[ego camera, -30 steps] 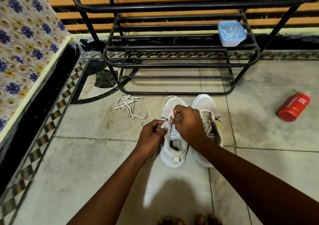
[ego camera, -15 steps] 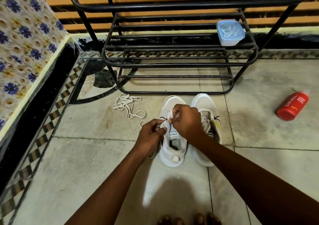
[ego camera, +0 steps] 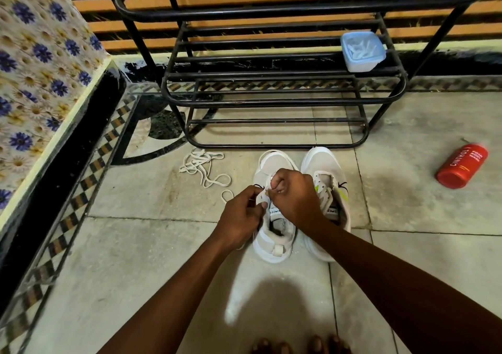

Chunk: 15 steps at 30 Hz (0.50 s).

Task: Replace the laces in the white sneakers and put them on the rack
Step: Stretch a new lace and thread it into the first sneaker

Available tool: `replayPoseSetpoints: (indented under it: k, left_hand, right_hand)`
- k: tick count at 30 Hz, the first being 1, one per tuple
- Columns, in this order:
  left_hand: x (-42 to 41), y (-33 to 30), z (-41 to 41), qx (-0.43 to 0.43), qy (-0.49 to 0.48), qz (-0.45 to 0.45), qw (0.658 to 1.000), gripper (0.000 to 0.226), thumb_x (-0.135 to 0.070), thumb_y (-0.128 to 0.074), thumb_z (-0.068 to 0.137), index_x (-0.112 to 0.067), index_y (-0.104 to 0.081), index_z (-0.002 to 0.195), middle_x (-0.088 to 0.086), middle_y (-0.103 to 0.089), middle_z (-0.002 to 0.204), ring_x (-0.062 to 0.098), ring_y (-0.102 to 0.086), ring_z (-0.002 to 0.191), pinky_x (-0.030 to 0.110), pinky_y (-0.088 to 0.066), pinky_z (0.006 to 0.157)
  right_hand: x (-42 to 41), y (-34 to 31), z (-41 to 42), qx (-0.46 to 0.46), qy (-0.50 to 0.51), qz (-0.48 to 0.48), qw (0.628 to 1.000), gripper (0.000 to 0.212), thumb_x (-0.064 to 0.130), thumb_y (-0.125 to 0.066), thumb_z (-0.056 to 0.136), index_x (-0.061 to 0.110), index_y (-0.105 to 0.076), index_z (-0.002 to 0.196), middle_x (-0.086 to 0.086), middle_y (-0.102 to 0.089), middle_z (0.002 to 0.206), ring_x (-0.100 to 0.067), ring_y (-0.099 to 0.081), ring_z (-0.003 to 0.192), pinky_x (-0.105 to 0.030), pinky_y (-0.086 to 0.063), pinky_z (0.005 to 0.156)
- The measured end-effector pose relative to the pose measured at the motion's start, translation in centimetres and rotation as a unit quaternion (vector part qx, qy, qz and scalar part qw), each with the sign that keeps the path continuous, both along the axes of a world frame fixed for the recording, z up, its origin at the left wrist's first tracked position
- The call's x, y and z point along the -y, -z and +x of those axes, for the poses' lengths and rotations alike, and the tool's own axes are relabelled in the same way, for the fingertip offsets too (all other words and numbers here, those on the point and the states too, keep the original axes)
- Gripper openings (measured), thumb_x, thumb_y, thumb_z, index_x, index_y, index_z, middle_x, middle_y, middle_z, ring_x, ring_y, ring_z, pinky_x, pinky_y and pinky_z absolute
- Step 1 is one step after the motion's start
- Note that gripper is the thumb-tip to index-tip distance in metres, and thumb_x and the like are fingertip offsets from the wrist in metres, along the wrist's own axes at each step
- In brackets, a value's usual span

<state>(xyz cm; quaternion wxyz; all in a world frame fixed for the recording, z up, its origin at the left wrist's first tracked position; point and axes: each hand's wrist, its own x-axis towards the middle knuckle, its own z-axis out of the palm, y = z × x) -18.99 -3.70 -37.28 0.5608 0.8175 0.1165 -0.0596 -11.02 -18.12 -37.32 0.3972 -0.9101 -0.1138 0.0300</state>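
Two white sneakers stand side by side on the tiled floor, toes toward the black metal rack (ego camera: 271, 101). Over the left sneaker (ego camera: 273, 234), my left hand (ego camera: 240, 215) holds the edge of its upper beside the tongue. My right hand (ego camera: 294, 193) pinches a white lace at the eyelets of the same shoe. The right sneaker (ego camera: 330, 174) sits untouched, with a yellow-green patch on its side. A loose white lace (ego camera: 203, 167) lies tangled on the floor to the left of the shoes.
A lidded blue plastic box (ego camera: 362, 50) sits on the rack's right side. A red bottle (ego camera: 461, 165) lies on the floor at right. A floral-covered bench (ego camera: 35, 82) runs along the left. My toes (ego camera: 298, 347) show at the bottom edge.
Both hands stay on the left sneaker's lacing area with only small finger movements; the camera has shifted slightly.
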Motion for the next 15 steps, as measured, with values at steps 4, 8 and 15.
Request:
replayPoseSetpoints:
  k: [4,8,15]
  left_hand:
    - [0.0,0.0,0.0,-0.019,-0.021,-0.025,0.999,0.014,-0.02,-0.064,0.101,-0.028,-0.068,0.112,-0.005,-0.075,0.09,0.011,-0.067,0.073,0.028,-0.053,0.075]
    - [-0.5,0.2,0.3,-0.031,-0.027,-0.048,0.998,0.017,-0.022,-0.068,0.098,-0.024,-0.069,0.114,0.001,-0.076,0.099,0.017,-0.072,0.088,0.042,-0.057,0.088]
    - [-0.5,0.8,0.3,-0.029,-0.026,-0.057,0.998,0.016,-0.025,-0.069,0.098,-0.029,-0.069,0.113,0.0,-0.077,0.101,0.023,-0.073,0.097,0.05,-0.057,0.094]
  right_hand:
    - [-0.3,-0.2,-0.4,0.014,-0.024,-0.037,0.999,0.023,0.024,-0.076,0.072,0.027,-0.052,0.074,0.007,-0.062,0.06,-0.02,-0.063,0.064,-0.036,-0.055,0.065]
    - [-0.4,-0.4,-0.4,-0.018,-0.023,-0.008,1.0,0.006,0.035,-0.051,0.077,0.032,-0.055,0.074,0.004,-0.068,0.064,-0.017,-0.07,0.07,-0.034,-0.057,0.067]
    - [0.3,0.2,-1.6,0.044,-0.012,0.037,0.998,0.013,0.014,-0.052,0.078,0.02,-0.061,0.07,0.004,-0.063,0.06,-0.016,-0.062,0.059,-0.031,-0.049,0.059]
